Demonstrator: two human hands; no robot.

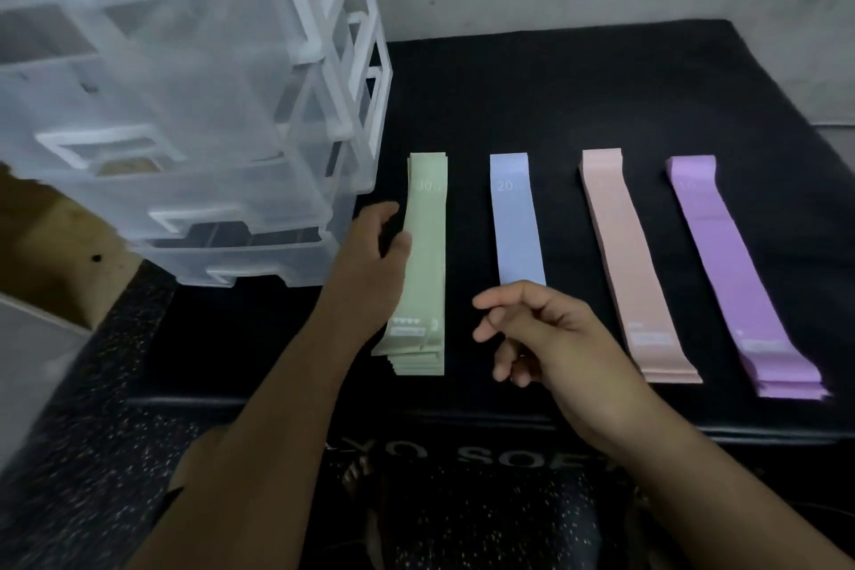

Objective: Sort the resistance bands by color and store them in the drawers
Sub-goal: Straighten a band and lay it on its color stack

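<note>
1. Four piles of flat, matte rubber resistance bands lie side by side as long strips on a black padded mat [555,97], mid-frame: the green stack [428,255], blue band [516,222], pink stack [620,255] and purple stack [726,264].
2. Green, pink and purple show several layers at their near ends; blue looks thinnest.
3. A translucent plastic drawer unit [208,106] with white handles fills the upper left, its drawers pulled out and too blurred to count.
4. The left hand [372,259] curls around the green stack's left edge, thumb on top.
5. The right hand [550,333] hovers below the blue band, fingers loosely bent, holding nothing.
</note>
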